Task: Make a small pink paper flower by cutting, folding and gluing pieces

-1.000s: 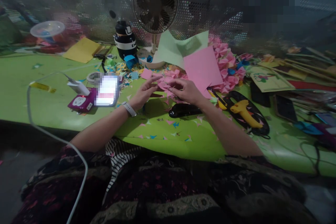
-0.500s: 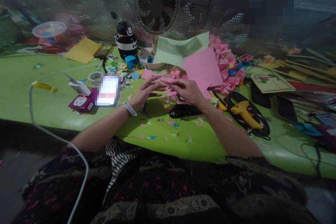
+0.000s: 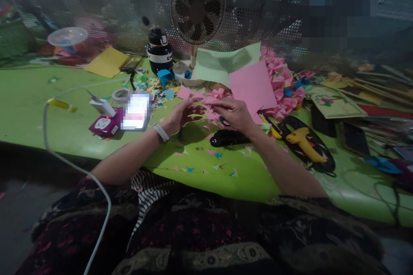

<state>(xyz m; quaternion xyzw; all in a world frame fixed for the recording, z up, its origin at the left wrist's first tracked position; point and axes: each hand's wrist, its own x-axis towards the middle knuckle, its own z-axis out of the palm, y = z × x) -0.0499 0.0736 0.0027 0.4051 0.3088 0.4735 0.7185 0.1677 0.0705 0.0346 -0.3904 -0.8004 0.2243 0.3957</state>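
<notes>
Over the front of the green table, my two hands face each other around a small piece of pink paper. My left hand pinches its left side, the other fingers curved beneath. From the right, my right hand grips the same paper between thumb and fingers. Just below the right hand lies a glossy black object, perhaps a stapler, with a dark ring-shaped handle partly hidden above it. Loose pink pieces lie behind the hands. A pink sheet leans beside a pale green sheet.
Folded pink paper shapes are heaped at the back right. A yellow glue gun rests on the right, near a yellow cutter. Leftward are a lit phone, a purple power adapter and a white cable. Behind stand a bottle and a fan.
The view has shifted slightly, moving the scene a little to the right. My left fingers have curled in more around the pink paper; both hands keep hold of it.
</notes>
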